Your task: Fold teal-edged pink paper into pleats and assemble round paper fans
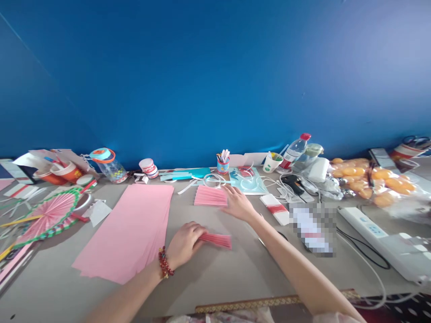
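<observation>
My left hand (184, 242), with a red bead bracelet at the wrist, is closed on the end of a folded, pleated pink paper strip (217, 240) that lies on the table. My right hand (238, 203) reaches forward with fingers stretched flat, its fingertips touching the right edge of a second pleated pink paper piece (210, 196). A large flat pink paper sheet (129, 231) lies to the left of my left hand.
A finished pink and green paper fan (50, 214) lies at the left. Cups, tape rolls, a pen pot (222, 164), a water bottle (294, 152), cables, a power strip (387, 237) and a bag of orange balls (370, 179) crowd the back and right.
</observation>
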Available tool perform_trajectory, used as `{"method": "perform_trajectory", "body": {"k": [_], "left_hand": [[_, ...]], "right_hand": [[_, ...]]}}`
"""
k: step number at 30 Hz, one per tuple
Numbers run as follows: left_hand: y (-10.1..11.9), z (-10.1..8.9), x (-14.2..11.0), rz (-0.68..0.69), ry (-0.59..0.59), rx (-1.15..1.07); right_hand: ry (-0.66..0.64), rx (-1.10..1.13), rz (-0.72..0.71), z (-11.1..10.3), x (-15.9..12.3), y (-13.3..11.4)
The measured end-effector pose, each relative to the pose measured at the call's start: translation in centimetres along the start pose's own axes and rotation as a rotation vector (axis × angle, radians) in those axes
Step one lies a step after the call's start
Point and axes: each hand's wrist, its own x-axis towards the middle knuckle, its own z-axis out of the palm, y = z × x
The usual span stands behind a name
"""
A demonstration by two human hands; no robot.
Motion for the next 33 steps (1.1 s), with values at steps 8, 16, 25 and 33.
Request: {"method": "perform_trajectory", "body": {"k": [8,16,25,33], "left_hand": [[-0.5,0.0,-0.1,-0.012,0.038,-0.002],[-0.9,0.2,0.2,-0.01,0.041,0.008],[0.0,-2.0,0.7,-0.284,0.295,-0.414],[1.2,-2.2,1.0,-0.461,0.42,-1.06]], "right_hand": [[-0.029,0.0,-0.012,2.0,2.7,0.6],[0.013,0.092,-0.031,1.9,0.7,-0.5],[0.258,0.558,-0.081,-0.4,-4.1,-7.1],[0.249,0.768,-0.174,-0.7,-4.6,-10.3]]}}
